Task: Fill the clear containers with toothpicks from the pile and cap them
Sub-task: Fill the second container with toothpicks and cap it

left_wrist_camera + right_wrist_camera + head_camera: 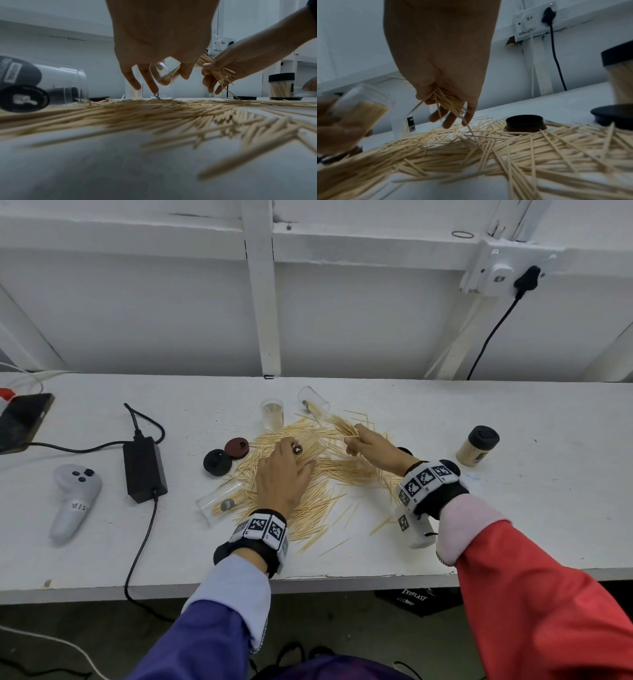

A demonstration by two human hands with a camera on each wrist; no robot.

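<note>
The left hand (281,474) reaches over the toothpick pile (318,474) and grips a tilted clear container (308,448) partly filled with toothpicks. Just right of it, the right hand (371,446) clutches a bundle of toothpicks (448,102), loose ends splaying downward. The pale pile spreads across the white table (513,508). Behind it stand an upright clear container (272,415) holding some toothpicks and another lying on its side (313,402). A third lies at the pile's left edge (222,501). Far right, a capped full container (478,445) stands upright.
</note>
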